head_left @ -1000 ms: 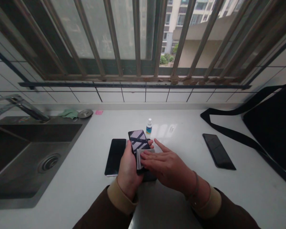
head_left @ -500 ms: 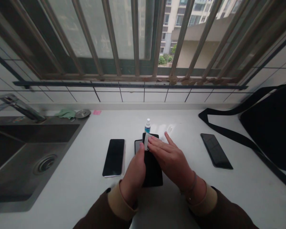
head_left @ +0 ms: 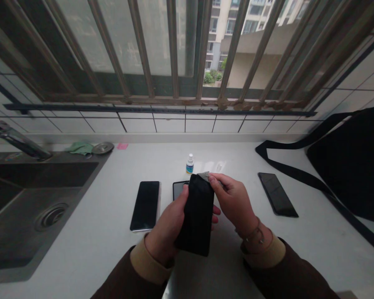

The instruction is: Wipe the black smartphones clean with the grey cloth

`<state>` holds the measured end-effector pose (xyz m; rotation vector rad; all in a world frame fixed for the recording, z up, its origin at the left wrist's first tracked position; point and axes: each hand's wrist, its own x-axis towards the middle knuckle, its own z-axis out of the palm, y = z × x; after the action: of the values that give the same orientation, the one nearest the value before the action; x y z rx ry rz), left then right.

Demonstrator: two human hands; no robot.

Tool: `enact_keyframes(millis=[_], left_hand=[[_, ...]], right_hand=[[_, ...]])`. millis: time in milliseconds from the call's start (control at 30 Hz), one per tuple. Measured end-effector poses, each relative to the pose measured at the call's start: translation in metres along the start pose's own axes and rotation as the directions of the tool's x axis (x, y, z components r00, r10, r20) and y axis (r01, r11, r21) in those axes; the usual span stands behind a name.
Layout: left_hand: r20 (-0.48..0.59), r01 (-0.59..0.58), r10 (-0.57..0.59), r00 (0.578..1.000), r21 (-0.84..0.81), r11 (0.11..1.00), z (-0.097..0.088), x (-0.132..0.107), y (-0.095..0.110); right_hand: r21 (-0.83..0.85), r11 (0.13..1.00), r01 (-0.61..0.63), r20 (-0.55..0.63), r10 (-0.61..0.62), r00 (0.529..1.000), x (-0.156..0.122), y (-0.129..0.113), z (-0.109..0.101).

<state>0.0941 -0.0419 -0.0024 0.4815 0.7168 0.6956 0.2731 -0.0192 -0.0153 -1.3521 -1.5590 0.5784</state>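
My left hand is wrapped round a black phone, holding it tilted above the white counter with its dark face up. My right hand pinches a small grey cloth at the phone's top edge. Another phone lies on the counter just behind the held one, mostly hidden by it. A small white bottle with a blue label stands behind that.
A black phone lies left of my hands and another to the right. A black bag with straps sits at the far right. A steel sink with a tap fills the left. Window bars rise behind.
The right hand went from lying flat on the cloth over the screen to pinching the cloth at the phone's top edge. The held phone now sits lower and nearer to me.
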Motion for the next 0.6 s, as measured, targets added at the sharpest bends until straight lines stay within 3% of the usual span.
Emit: enact_keyframes(millis=[200,400,600], left_hand=[[-0.038,0.014,-0.021,0.999,-0.173,0.985,0.002,-0.002,0.005],[-0.112,0.020,-0.056,0.992,-0.302,0.953,0.003,0.000,0.008],[-0.328,-0.183,0.067,0.942,-0.336,0.924,-0.002,0.003,0.010]], right_hand=[[0.131,0.989,-0.063,0.025,0.061,0.998,-0.002,-0.002,0.004],[0.108,0.994,-0.021,0.018,0.019,1.000,-0.005,-0.003,0.006],[0.214,0.977,0.005,0.196,-0.048,0.979,-0.016,-0.010,0.012]])
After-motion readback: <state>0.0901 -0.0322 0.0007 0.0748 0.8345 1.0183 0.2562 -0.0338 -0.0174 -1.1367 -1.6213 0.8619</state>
